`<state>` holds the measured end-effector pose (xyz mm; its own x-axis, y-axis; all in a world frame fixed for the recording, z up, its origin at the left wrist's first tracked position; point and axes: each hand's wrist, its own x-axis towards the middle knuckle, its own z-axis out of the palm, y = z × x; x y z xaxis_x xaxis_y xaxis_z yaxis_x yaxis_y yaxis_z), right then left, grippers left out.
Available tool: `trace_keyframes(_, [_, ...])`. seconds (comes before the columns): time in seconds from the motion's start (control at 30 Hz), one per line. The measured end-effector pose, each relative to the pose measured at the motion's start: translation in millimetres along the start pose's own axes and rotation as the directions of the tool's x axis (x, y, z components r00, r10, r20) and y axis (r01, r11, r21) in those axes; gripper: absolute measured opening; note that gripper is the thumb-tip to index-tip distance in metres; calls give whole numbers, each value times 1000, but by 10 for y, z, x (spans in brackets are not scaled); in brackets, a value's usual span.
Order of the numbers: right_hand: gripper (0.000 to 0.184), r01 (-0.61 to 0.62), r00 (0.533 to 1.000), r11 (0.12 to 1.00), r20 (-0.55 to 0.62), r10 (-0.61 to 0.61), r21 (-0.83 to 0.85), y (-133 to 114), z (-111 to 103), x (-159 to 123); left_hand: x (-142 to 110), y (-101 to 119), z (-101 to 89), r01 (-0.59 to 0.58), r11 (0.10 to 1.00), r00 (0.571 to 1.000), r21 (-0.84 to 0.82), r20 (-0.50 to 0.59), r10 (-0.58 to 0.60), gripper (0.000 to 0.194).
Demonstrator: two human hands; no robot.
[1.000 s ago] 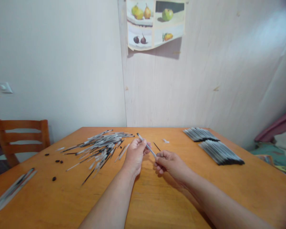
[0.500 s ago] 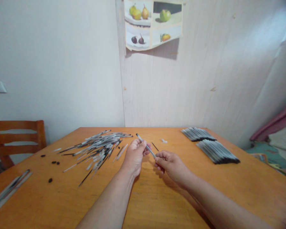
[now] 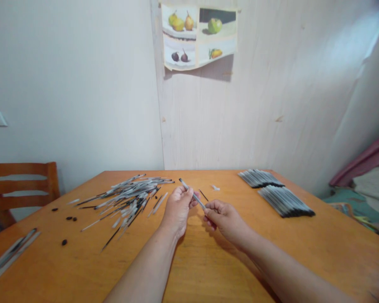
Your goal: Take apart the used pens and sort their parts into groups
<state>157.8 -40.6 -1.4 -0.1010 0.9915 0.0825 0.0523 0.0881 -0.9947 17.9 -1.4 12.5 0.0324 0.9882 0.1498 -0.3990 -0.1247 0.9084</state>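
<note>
My left hand (image 3: 177,207) and my right hand (image 3: 221,217) are both closed on one clear pen barrel (image 3: 192,195), held slanted just above the orange wooden table (image 3: 196,261). The left hand pinches its upper part, the right hand grips its lower end. A loose pile of pen barrels and black refills (image 3: 129,195) lies to the left of my left hand. A single thin black refill (image 3: 204,195) lies just beyond my hands.
Two neat stacks of pens (image 3: 279,194) lie at the table's far right. Small dark caps (image 3: 70,218) and a few pens (image 3: 9,254) lie at the left. A wooden chair (image 3: 20,185) stands left of the table. A fruit poster (image 3: 198,35) hangs on the wall.
The camera view has drifted slightly, so everything sits a little further left. My hands keep the same hold on the pen barrel.
</note>
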Motion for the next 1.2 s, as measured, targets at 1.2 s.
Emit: trace_keyframes(1.2, [20, 96, 952, 759, -164, -260, -645, -136, -528, -135, -102, -33, -61, -678, -104, 665, 727, 668, 333, 28])
